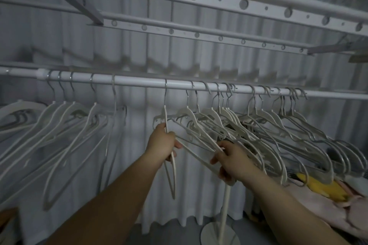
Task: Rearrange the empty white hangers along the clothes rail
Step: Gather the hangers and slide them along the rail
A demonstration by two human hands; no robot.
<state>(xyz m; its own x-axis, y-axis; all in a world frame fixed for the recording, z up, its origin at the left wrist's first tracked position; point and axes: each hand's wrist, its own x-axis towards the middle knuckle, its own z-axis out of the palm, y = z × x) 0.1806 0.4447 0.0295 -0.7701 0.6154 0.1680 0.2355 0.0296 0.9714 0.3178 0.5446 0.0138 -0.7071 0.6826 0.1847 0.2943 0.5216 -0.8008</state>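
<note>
A white clothes rail [139, 81] runs across the view with empty white hangers hooked on it. Several hangers [65, 135] hang spread out on the left. A dense bunch of hangers [258, 123] crowds the right half. One hanger [171, 169] hangs edge-on near the middle, and my left hand [165, 143] grips its arm. My right hand [233, 161] grips the lower arm of the neighbouring hanger [191, 149] at the left end of the bunch. A stretch of bare rail lies between the left group and the middle hanger.
A drying rack with perforated bars [199, 0] hangs overhead. Pale curtains [135, 145] cover the wall behind. A white stand with a round base [219, 234] rises below my right hand. Pink and yellow cloth [322, 189] lies at the lower right.
</note>
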